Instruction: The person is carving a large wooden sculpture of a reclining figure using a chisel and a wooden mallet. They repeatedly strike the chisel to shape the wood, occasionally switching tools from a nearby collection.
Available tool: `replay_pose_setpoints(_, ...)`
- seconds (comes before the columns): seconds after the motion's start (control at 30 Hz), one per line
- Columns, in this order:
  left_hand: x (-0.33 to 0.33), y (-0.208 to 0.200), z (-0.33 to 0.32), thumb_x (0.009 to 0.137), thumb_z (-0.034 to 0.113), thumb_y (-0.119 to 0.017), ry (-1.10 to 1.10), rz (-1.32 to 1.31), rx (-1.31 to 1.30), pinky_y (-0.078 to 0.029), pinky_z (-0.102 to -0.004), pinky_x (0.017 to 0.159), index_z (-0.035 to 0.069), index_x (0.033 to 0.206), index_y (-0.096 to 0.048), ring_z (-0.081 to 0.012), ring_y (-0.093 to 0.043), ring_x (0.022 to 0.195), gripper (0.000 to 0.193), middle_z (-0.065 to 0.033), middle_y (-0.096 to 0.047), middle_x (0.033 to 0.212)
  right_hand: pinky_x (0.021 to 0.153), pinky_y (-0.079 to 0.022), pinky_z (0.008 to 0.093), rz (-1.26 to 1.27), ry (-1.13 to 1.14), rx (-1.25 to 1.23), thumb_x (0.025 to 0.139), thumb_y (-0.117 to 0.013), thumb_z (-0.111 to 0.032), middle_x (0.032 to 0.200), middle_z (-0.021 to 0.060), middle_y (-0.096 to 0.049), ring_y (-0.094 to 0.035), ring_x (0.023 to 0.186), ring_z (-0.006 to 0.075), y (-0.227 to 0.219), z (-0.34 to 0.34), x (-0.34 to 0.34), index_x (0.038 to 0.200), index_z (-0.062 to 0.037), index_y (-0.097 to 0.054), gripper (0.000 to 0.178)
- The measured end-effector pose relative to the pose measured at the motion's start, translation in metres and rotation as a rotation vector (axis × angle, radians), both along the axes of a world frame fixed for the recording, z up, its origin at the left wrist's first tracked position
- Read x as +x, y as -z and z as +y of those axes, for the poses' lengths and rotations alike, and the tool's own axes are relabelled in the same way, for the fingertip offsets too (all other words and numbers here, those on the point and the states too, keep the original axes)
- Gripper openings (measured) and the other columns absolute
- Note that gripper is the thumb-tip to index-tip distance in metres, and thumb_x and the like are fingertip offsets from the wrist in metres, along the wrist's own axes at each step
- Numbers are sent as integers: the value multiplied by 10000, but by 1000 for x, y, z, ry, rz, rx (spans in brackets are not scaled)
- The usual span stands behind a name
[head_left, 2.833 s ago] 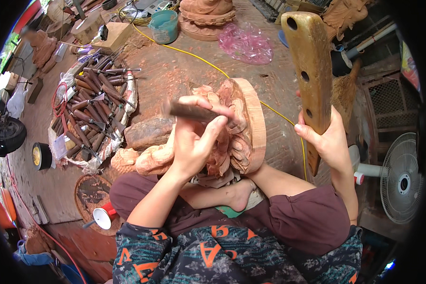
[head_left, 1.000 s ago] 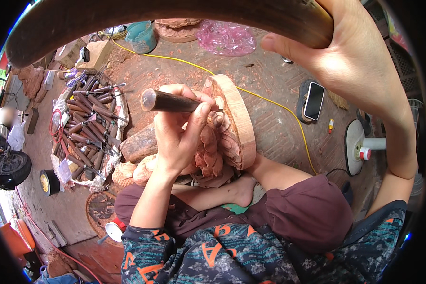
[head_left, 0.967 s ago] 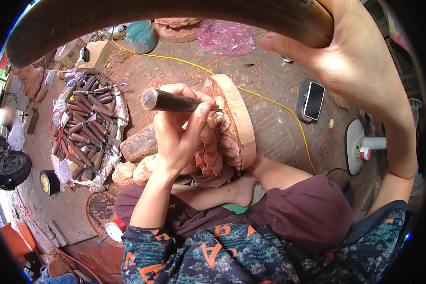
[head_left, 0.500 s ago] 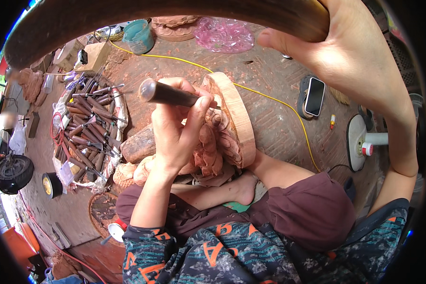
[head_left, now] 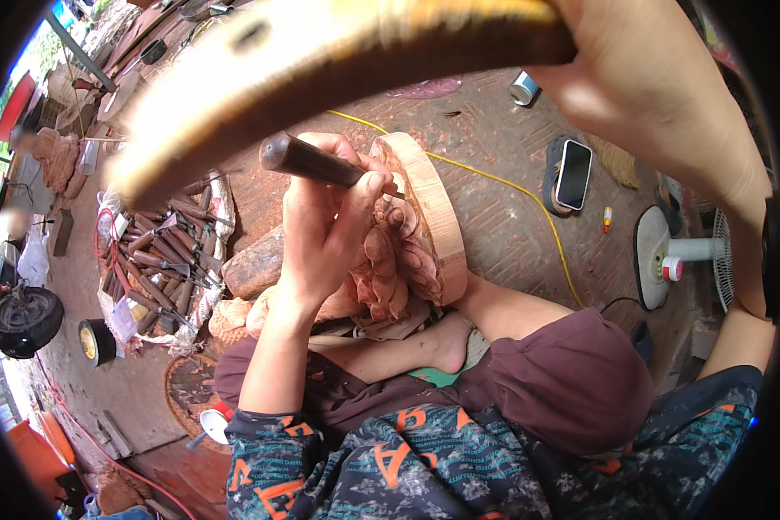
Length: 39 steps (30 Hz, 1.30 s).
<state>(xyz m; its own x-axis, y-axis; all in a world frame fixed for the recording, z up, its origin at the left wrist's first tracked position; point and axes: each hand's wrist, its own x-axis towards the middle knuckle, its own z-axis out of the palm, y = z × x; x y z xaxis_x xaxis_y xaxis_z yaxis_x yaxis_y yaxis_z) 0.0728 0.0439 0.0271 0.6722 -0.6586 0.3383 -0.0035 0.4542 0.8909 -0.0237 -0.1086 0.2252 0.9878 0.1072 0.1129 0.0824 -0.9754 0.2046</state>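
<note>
My left hand (head_left: 308, 247) is closed round the dark handle of a chisel (head_left: 308, 162), whose tip meets a reddish wood carving (head_left: 394, 260) near its flat, pale round base (head_left: 440, 221). The carving lies on its side by my crossed legs. Raised high at the upper right, my right hand (head_left: 637, 95) grips a long, curved wooden mallet (head_left: 347, 65). That mallet sweeps across the top of the view, close to the camera and blurred at its left end. It appears above the chisel's butt; I see no contact. Some right-hand fingers are hidden.
Many wooden-handled carving tools (head_left: 169, 269) lie heaped on a sack at left, beside a rounded log (head_left: 256, 263). A yellow cable (head_left: 516, 186) crosses the floor. To the right are a phone (head_left: 574, 175) on a sandal, a can (head_left: 523, 89) and a standing fan (head_left: 654, 260).
My right hand has tilted the mallet, its left end now lower and its pale side showing. The mallet now hides the bucket and part of the tool heap. My left hand and chisel have barely moved.
</note>
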Motion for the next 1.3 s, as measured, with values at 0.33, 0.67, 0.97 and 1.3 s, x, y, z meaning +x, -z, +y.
replay_pose_setpoints(0.33, 5, 18, 0, 928, -7, -541, 49, -174, 248, -507, -295, 824, 64, 1071, -385, -150, -596, 907, 222, -96, -587, 945, 706, -516, 361, 7, 10, -116, 771, -573, 9, 836, 95, -614, -636, 785, 237, -8, 13, 0, 1100, -90, -535, 345)
replay_pose_setpoints(0.67, 10, 30, 16, 942, -12, -515, 25, -97, 271, -526, -330, 835, 76, 1084, -373, -193, -620, 935, 219, -103, -595, 986, 702, -524, 378, 10, 10, -111, 764, -550, 25, 831, 109, -621, -652, 782, 260, -5, 35, 17, 1082, -104, -539, 343)
replay_pose_setpoints(0.97, -9, 13, 13, 861, -50, -607, 111, -152, 103, -511, -299, 851, 28, 1024, -474, -168, -628, 948, 225, -114, -644, 957, 704, -527, 388, 49, 67, -133, 755, -535, 41, 835, 122, -626, -661, 786, 279, -6, 42, 21, 1071, -109, -542, 350)
replay_pose_setpoints(1.3, 1, 21, 23, 922, 16, -568, 9, 221, -234, -534, -352, 834, 52, 1071, -422, -222, -638, 924, 211, -117, -623, 987, 728, -518, 383, -43, 41, -97, 730, -537, 58, 870, 140, -625, -656, 821, 291, 8, 5, -3, 1086, -87, -545, 385)
